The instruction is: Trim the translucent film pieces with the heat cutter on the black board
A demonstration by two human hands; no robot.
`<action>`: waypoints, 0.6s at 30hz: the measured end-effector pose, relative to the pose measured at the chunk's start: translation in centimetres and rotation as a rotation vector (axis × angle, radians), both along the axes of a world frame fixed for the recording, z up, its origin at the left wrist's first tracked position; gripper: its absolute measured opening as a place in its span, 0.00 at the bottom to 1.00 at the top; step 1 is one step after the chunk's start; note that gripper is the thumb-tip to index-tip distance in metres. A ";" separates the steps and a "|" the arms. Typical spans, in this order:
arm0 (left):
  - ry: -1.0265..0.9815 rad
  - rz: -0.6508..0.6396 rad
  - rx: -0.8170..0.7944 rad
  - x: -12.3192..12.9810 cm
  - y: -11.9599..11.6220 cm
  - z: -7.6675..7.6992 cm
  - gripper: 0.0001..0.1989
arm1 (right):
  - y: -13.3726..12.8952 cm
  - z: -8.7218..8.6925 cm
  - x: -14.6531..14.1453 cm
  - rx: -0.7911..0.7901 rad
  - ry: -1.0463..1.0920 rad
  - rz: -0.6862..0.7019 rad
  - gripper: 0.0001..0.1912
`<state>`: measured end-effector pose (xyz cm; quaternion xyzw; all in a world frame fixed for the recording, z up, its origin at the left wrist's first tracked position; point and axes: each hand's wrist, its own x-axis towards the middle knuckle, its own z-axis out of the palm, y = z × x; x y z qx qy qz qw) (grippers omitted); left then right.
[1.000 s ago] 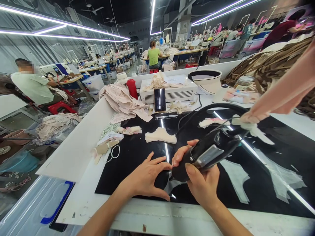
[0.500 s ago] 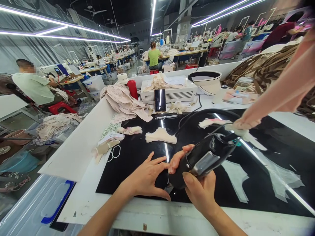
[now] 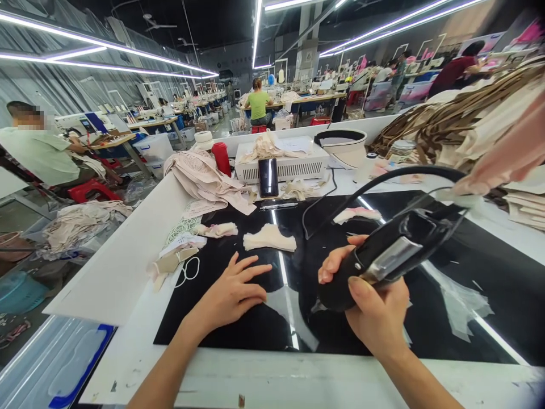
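My right hand (image 3: 374, 301) is wrapped round a black handheld tool (image 3: 383, 255) with a metal plate on its side. Its cord runs up to a pink cloth (image 3: 506, 147). On the black board (image 3: 204, 318) my left hand (image 3: 230, 295) rests palm down, fingers spread, its thumb side at the edge of a thin translucent piece (image 3: 293, 318). Beyond that lies a cream fabric piece (image 3: 269, 238). Another translucent piece (image 3: 464, 301) is on the board at the right, and a pinkish fabric strip (image 3: 356, 214) lies farther back.
At the back stand a phone (image 3: 268, 177), a white vented box (image 3: 289, 165), a red cylinder (image 3: 221, 158) and a round container (image 3: 343, 149). Fabric (image 3: 208, 179) is heaped at the left, brown strips (image 3: 426, 119) at the right. People sit at machines beyond.
My right hand and the tool have moved right, away from my left hand. My left hand has shifted left, and the translucent piece between them now shows. The view has turned slightly right.
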<state>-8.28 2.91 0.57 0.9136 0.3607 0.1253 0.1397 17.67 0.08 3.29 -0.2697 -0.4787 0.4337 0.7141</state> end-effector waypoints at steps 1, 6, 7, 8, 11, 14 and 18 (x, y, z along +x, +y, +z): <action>-0.010 0.038 0.041 -0.1 0.1 -0.2 0.10 | 0.0 0.0 -0.1 0.003 0.002 0.005 0.19; -0.153 0.145 0.097 1.4 -0.7 -0.5 0.11 | -0.1 0.1 -1.3 0.007 0.037 0.036 0.20; -0.177 0.122 0.055 2.0 -1.1 -0.4 0.10 | -0.1 0.1 -1.6 0.006 0.043 0.038 0.20; -0.193 0.091 0.005 2.5 -1.4 -0.4 0.11 | -0.1 0.1 -1.8 0.006 0.049 0.040 0.21; -0.180 0.009 -0.128 3.9 -2.4 -0.2 0.22 | -0.1 -0.2 -2.4 0.019 0.063 0.053 0.22; -0.124 -0.006 -0.195 4.3 -2.7 -0.4 0.30 | -0.1 -0.5 -2.7 0.031 0.065 0.063 0.21; -0.076 0.001 -0.237 4.0 -2.6 -0.2 0.33 | 0.0 -0.7 -2.8 0.038 0.073 0.064 0.21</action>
